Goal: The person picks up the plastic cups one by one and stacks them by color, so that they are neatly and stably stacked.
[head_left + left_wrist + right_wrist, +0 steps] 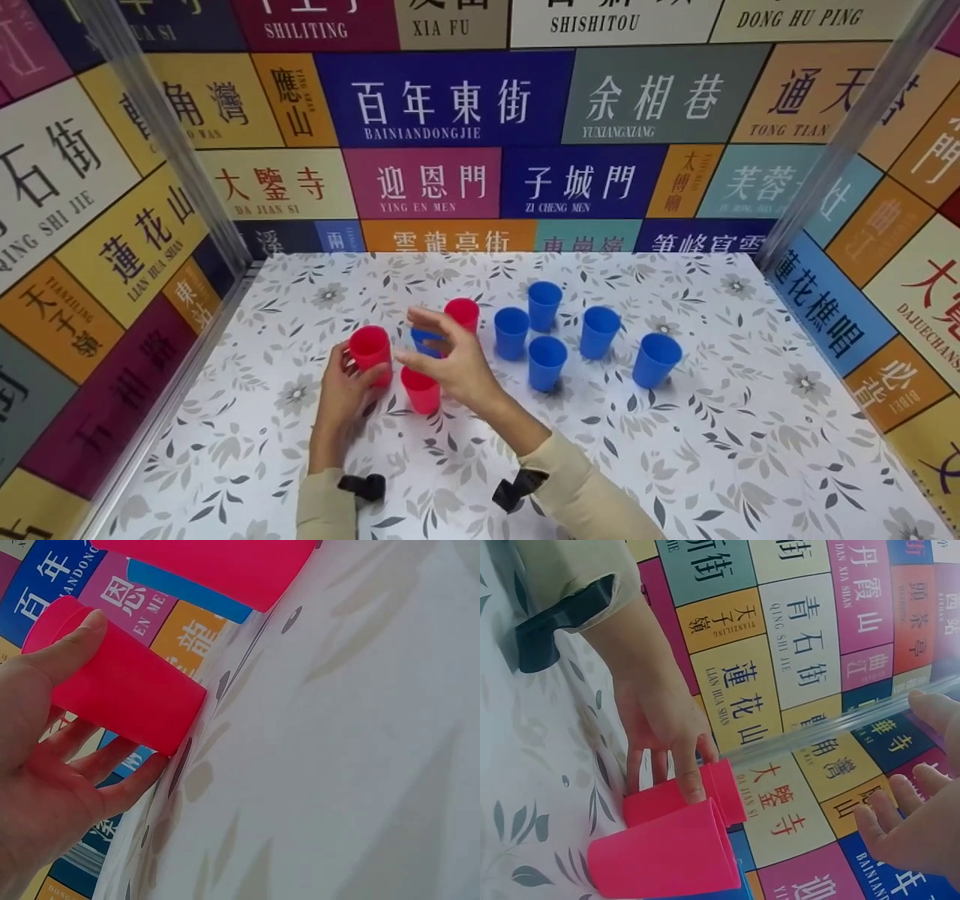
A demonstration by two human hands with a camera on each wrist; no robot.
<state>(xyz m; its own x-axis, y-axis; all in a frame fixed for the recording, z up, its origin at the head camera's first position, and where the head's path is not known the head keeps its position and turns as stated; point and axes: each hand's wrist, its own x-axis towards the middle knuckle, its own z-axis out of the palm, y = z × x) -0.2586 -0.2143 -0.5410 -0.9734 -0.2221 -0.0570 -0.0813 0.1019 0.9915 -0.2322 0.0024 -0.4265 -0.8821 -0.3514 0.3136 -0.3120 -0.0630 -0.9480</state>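
Left hand [345, 386] gripping, right hand [461, 367] loose.
Both arms [585, 480] come up from the bottom of the head view. The left thumb and fingers bend in; the right fingers spread, pointing left.

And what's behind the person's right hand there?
In the head view, a blue cup, the rear red cup and the front red cup each show partly past the right hand; their covered parts, and anything else it hides, can't be seen.

Table covering [720, 450], white, grey leaf-and-flower print; wall panels [450, 135], multicoloured, lettered in Chinese characters and Roman capitals; posts [178, 150], two, glossy, left and right
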